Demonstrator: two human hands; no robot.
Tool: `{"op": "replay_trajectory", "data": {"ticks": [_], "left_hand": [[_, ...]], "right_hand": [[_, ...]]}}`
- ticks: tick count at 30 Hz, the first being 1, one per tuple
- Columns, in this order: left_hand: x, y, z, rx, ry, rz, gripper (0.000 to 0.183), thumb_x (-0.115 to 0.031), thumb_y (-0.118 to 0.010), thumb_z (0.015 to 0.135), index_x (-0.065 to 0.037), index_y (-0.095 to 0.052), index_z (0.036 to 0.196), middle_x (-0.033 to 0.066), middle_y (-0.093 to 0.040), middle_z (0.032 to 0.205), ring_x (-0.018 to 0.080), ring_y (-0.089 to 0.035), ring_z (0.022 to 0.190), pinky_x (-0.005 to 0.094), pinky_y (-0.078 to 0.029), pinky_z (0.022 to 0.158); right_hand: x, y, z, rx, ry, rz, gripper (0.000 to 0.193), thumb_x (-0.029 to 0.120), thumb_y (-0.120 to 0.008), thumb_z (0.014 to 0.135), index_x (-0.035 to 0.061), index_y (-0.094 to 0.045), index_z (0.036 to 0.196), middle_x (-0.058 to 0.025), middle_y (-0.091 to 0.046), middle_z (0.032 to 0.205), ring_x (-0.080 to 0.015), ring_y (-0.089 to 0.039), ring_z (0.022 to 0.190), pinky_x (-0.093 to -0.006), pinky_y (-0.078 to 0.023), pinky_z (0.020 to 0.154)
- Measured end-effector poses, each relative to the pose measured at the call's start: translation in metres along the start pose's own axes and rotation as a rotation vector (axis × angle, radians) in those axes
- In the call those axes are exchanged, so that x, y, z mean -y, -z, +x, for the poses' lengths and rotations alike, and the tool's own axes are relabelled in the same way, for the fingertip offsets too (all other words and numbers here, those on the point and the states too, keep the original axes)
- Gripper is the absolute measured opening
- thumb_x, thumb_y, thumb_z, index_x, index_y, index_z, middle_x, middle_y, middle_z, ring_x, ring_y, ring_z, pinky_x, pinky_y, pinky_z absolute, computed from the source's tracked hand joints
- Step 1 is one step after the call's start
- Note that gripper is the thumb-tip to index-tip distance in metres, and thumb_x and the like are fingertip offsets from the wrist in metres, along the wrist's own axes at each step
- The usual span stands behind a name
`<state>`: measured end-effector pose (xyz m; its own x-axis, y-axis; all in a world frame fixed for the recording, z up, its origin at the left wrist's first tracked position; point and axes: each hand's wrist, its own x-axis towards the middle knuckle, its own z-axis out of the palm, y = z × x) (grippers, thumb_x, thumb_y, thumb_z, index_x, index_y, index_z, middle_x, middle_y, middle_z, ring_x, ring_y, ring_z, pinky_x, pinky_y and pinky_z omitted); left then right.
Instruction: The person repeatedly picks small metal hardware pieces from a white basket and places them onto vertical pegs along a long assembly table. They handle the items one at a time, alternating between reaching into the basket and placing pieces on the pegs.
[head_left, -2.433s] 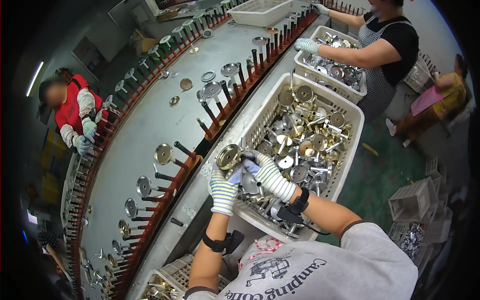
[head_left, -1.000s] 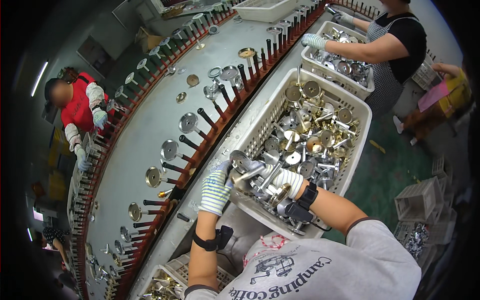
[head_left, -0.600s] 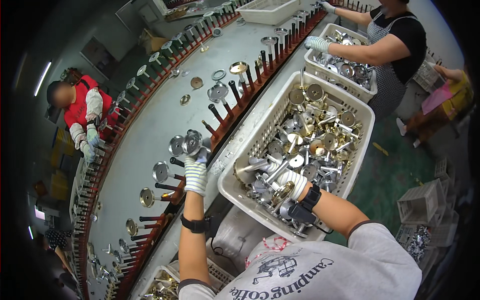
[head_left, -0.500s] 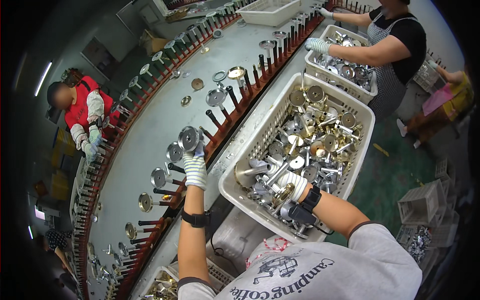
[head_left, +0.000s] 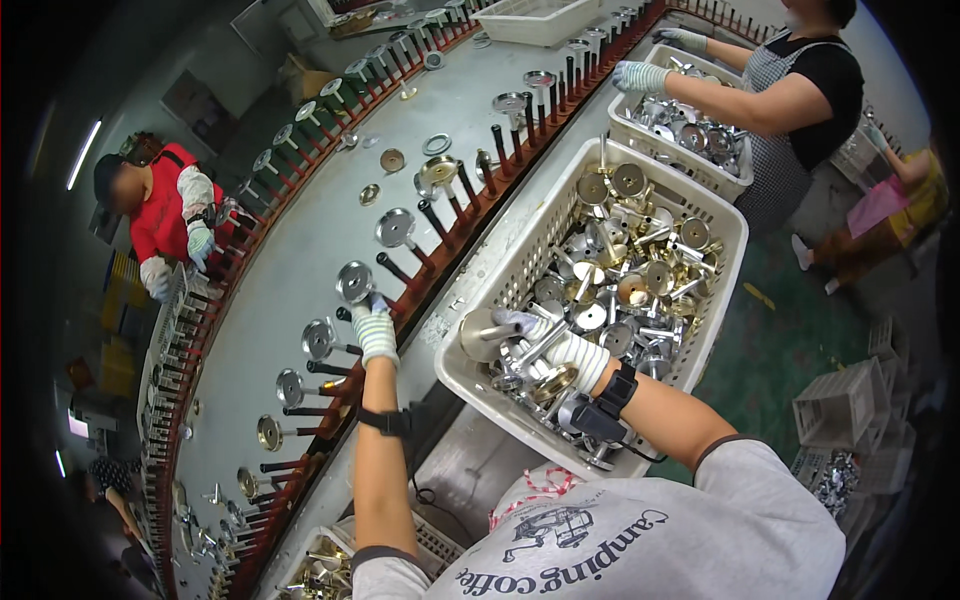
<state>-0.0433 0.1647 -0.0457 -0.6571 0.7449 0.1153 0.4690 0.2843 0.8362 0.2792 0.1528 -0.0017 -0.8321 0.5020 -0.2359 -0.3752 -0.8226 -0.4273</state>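
My left hand, in a striped knit glove, is closed at the stem of a silver metal disc on a stem, beside the row of upright pegs. The stem's lower end is hidden by the glove. My right hand, gloved alike, is down in a white plastic basket. Its fingers are around the stem of a dull grey metal disc on a stem at the basket's near left corner. Other stemmed discs lie against and under this hand.
Red-based pegs line the curved grey table, several carrying stemmed discs. Loose rings and discs lie on it. A second full basket stands beyond mine, with a co-worker there. Another co-worker in red works across the table.
The pegs and their discs have shifted toward me and left. My left hand has moved slightly left with its disc. The right hand's disc has moved a little up and left.
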Motion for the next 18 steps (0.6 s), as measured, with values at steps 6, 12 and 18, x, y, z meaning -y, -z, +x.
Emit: {"op": "replay_trajectory", "data": {"ticks": [6, 12, 18], "left_hand": [[-0.087, 0.004, -0.123, 0.324, -0.009, -0.509, 0.045, -0.037, -0.052, 0.092, 0.001, -0.049, 0.117, 0.0095, -0.055, 0.101, 0.0174, -0.056, 0.085, 0.0295, -0.047, 0.073], [-0.107, 0.002, -0.155, 0.728, 0.179, -0.203, 0.036, -0.033, -0.052, 0.092, -0.001, -0.056, 0.108, 0.0057, -0.059, 0.075, 0.0132, -0.061, 0.057, 0.0239, -0.049, 0.048], [-0.093, -0.003, -0.154, 0.671, 0.344, -0.636, 0.021, -0.022, -0.049, 0.095, -0.005, -0.05, 0.105, 0.0076, -0.06, 0.085, 0.0135, -0.061, 0.064, 0.0262, -0.053, 0.054]], "right_hand": [[-0.003, -0.002, 0.019, -0.286, 0.496, -0.59, 0.034, 0.031, -0.062, 0.089, 0.0013, -0.061, 0.104, -0.0029, -0.064, 0.088, -0.0084, -0.057, 0.074, -0.0233, -0.048, 0.066], [-0.003, -0.012, 0.014, -0.255, 0.69, -1.086, 0.037, 0.032, -0.064, 0.085, -0.0028, -0.062, 0.098, -0.0107, -0.059, 0.085, -0.0193, -0.058, 0.084, -0.0309, -0.046, 0.078], [0.002, -0.01, 0.021, -0.285, 0.521, -0.581, 0.034, 0.027, -0.066, 0.085, -0.0001, -0.061, 0.104, -0.0077, -0.064, 0.095, -0.0149, -0.059, 0.088, -0.0278, -0.048, 0.078]]}}
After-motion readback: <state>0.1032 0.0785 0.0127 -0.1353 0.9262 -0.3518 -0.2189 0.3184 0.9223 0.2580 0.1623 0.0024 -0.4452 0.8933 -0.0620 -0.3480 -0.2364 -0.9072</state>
